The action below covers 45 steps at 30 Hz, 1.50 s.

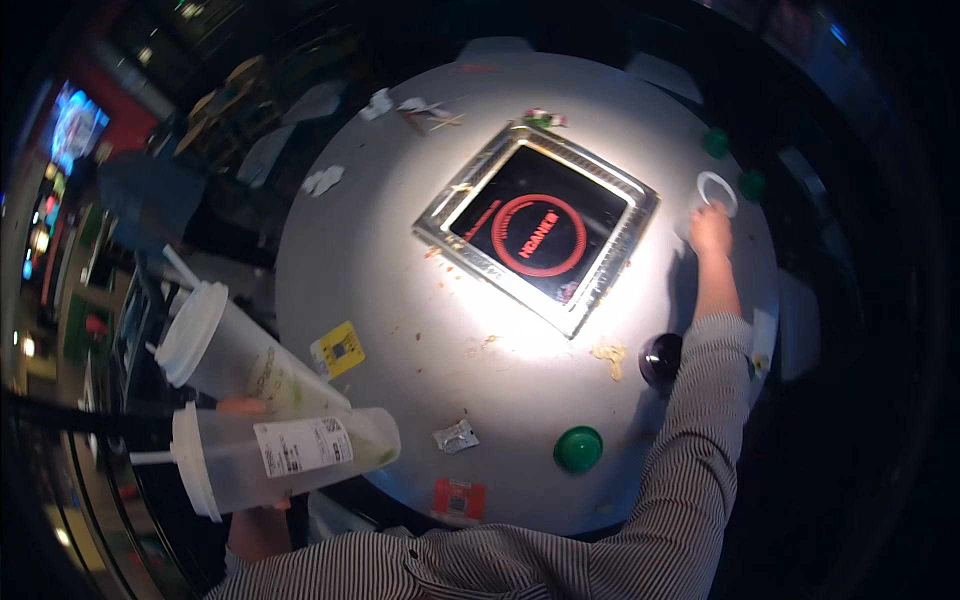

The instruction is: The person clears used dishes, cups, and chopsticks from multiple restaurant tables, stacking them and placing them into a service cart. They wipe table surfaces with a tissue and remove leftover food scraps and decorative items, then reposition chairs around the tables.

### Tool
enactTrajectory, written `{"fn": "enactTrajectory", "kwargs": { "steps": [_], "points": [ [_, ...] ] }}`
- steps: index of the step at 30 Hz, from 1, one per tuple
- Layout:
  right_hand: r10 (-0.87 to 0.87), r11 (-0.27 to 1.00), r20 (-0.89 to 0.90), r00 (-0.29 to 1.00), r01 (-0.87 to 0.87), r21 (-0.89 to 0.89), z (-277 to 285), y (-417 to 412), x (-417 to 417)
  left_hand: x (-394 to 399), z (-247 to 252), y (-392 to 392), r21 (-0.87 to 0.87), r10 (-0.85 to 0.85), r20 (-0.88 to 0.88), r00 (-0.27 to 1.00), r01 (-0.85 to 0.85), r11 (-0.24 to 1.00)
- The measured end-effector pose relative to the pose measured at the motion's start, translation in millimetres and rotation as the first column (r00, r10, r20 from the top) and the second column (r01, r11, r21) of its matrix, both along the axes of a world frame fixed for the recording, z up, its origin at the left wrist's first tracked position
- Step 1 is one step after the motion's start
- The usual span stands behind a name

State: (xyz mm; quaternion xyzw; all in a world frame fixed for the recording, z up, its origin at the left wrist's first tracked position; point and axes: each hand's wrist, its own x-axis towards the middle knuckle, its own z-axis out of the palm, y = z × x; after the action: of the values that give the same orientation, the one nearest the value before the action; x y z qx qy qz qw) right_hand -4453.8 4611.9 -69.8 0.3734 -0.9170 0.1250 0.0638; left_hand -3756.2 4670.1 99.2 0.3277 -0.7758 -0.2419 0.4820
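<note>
Two tall translucent plastic cups with white lids and straws are in my left hand (244,406) at the lower left. The upper cup (259,360) tilts across; the lower cup (300,454) lies nearly level and bears a printed label. Both hold a little greenish residue. Most of my left hand is hidden behind them. On the right side of the round table (375,270), my right hand (711,227) is closed on the near side of a clear plastic cup with a white rim (718,193). Green bowls (715,142) (751,185) stand just beyond it.
A metal-framed induction cooktop (536,225) sits mid-table. Nearer are a green bowl (578,449), a dark round object (661,361), a crumpled wrapper (455,436), yellow (339,349) and red cards (459,499), and food spills (611,360). Tissues (323,181) and chopsticks (448,120) lie further back.
</note>
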Motion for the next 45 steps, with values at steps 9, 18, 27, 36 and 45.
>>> {"fn": "enactTrajectory", "kwargs": {
  "steps": [9, 18, 27, 36, 45],
  "points": [
    [0.204, 0.908, -0.287, 0.936, -0.29, -0.303, 49.9, 20.6, 90.8, 39.9, -13.1, 7.3, -0.059, 0.026, 0.06, 0.998, -0.022, 0.998],
    [0.705, 0.63, -0.147, 0.694, -0.708, -0.319, 124.5, 59.5, 339.3, 121.7, -23.9, -3.2, 0.106, -0.065, -0.157, 0.986, 0.082, 0.991],
    [0.739, 0.647, -0.006, 0.674, -0.712, -0.274, 155.4, 97.4, 581.1, 299.0, -5.8, -62.5, -0.079, -0.112, -0.018, 0.994, 0.11, 0.991],
    [0.838, 0.524, -0.008, 0.546, -0.808, -0.27, 182.7, -16.4, 762.3, 500.3, 5.3, -90.4, -0.107, 0.182, -0.091, 0.979, -0.191, 0.976],
    [0.893, 0.421, -0.052, 0.446, -0.873, -0.246, 163.2, -185.0, 837.3, 618.0, -5.1, -147.2, 0.154, 0.449, -0.359, 0.818, -0.422, 0.893]
  ]
}}
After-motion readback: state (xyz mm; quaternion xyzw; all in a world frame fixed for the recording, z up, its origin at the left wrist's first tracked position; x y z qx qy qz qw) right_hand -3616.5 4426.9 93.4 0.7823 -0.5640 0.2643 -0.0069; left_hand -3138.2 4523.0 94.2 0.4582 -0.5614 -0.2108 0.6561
